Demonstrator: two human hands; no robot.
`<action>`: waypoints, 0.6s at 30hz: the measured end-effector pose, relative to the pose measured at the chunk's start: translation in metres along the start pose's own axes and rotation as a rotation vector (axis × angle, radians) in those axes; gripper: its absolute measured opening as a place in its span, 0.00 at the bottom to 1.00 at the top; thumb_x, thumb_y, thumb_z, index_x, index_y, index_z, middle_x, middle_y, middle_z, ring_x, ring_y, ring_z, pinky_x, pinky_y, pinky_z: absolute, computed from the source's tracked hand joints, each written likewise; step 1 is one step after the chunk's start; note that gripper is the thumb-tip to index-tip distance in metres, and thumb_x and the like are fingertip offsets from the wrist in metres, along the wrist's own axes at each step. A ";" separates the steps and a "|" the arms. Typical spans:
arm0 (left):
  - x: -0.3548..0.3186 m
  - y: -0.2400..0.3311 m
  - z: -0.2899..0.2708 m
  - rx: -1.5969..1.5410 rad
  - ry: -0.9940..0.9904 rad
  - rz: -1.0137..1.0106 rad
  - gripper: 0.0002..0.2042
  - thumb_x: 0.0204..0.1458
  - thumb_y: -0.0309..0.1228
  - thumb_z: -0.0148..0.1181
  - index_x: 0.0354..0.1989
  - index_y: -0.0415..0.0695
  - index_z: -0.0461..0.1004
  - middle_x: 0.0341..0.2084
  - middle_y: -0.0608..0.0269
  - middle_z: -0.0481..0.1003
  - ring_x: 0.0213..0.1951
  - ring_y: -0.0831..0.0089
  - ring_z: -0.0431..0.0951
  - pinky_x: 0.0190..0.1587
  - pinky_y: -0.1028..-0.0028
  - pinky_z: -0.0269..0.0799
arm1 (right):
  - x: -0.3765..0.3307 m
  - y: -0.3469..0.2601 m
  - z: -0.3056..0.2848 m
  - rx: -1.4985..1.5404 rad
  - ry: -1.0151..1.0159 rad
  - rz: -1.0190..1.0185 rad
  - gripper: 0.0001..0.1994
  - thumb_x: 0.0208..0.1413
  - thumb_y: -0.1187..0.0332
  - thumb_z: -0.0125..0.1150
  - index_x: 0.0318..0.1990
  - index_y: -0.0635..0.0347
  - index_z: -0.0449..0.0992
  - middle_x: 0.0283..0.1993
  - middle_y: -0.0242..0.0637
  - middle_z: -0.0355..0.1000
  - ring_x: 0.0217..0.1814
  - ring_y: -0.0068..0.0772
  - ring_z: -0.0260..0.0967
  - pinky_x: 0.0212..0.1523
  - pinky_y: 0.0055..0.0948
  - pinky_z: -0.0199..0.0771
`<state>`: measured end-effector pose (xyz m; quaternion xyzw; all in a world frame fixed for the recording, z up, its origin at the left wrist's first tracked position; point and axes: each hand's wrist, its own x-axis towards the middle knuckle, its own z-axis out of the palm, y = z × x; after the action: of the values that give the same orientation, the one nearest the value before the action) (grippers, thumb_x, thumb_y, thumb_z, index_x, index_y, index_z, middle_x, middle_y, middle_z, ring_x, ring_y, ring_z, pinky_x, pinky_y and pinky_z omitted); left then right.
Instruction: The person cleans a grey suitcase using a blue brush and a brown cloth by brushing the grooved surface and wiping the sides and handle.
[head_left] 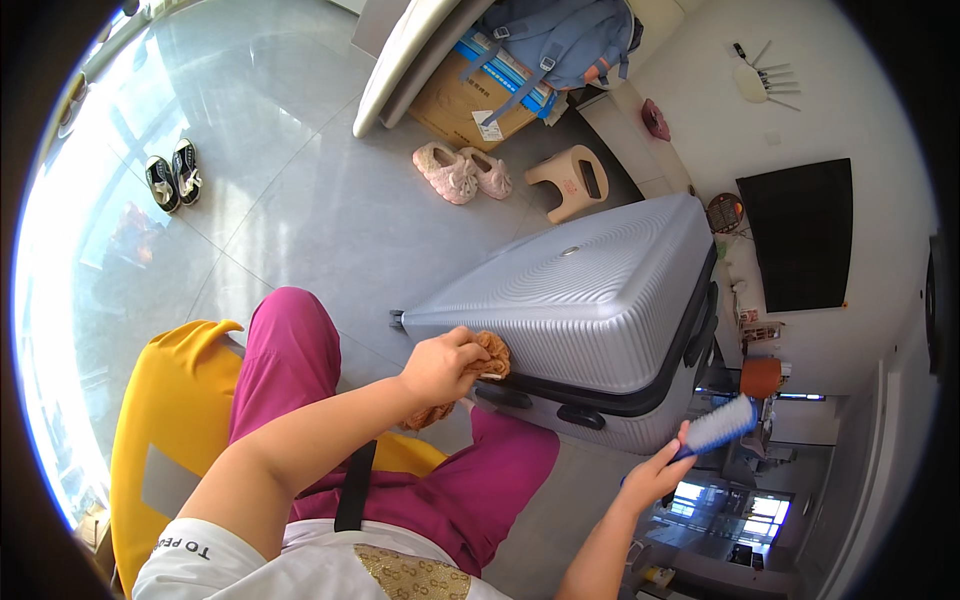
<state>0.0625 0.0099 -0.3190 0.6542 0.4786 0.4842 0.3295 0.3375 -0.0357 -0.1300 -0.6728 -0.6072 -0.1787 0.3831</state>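
A silver-grey ribbed hard-shell suitcase (575,290) stands in front of me, with a black seam and black handles along its near side. My left hand (441,368) is closed round a bunched brown cloth (492,356), pressed against the suitcase near its lower front edge. More brown cloth hangs below that wrist. Off to the right of the suitcase, my right hand (656,472) grips a blue brush (722,426) with pale bristles, held up in the air apart from the case.
Pink fluffy slippers (447,173) and a beige stool (570,183) stand beyond the suitcase. Behind them are a cardboard box (470,95) and a blue backpack (570,40). Black shoes (173,178) lie far left. I sit on a yellow seat (165,420). A black screen (800,236) hangs at right.
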 end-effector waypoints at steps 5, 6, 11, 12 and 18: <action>-0.004 -0.001 -0.024 0.012 0.093 -0.113 0.08 0.46 0.28 0.63 0.36 0.48 0.79 0.40 0.60 0.75 0.37 0.56 0.79 0.38 0.63 0.76 | -0.067 -0.003 -0.015 0.033 -0.082 -0.270 0.12 0.62 0.75 0.47 0.49 0.72 0.71 0.42 0.52 0.75 0.43 0.49 0.75 0.51 0.43 0.72; -0.002 -0.006 -0.028 0.028 0.113 -0.077 0.11 0.47 0.27 0.61 0.41 0.50 0.77 0.40 0.59 0.75 0.37 0.54 0.78 0.37 0.62 0.76 | -0.071 -0.027 -0.009 -0.016 -0.046 -0.432 0.11 0.60 0.76 0.50 0.48 0.72 0.71 0.38 0.51 0.75 0.39 0.49 0.76 0.47 0.43 0.75; 0.065 0.029 -0.074 0.177 0.162 0.169 0.23 0.47 0.24 0.62 0.54 0.50 0.71 0.44 0.59 0.74 0.41 0.57 0.78 0.38 0.65 0.77 | -0.123 -0.047 0.009 0.210 -0.582 0.065 0.16 0.60 0.61 0.59 0.47 0.66 0.74 0.37 0.49 0.76 0.36 0.53 0.74 0.36 0.41 0.74; 0.082 0.048 -0.082 0.249 0.132 0.232 0.25 0.48 0.24 0.61 0.58 0.54 0.69 0.49 0.59 0.73 0.42 0.59 0.78 0.37 0.66 0.77 | -0.130 -0.045 0.012 0.171 -0.603 0.035 0.17 0.60 0.61 0.58 0.48 0.66 0.74 0.36 0.49 0.75 0.36 0.53 0.74 0.36 0.42 0.73; 0.155 0.147 -0.085 0.766 -0.166 0.697 0.35 0.50 0.24 0.60 0.66 0.74 0.61 0.63 0.61 0.65 0.49 0.64 0.78 0.36 0.71 0.78 | -0.130 -0.033 0.030 -0.052 -0.491 -0.138 0.12 0.61 0.60 0.57 0.41 0.61 0.73 0.29 0.43 0.74 0.30 0.48 0.74 0.28 0.41 0.73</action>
<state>0.0386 0.1062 -0.1111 0.8844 0.3474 0.3020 -0.0772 0.2729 -0.1029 -0.2312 -0.6627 -0.7216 -0.0512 0.1936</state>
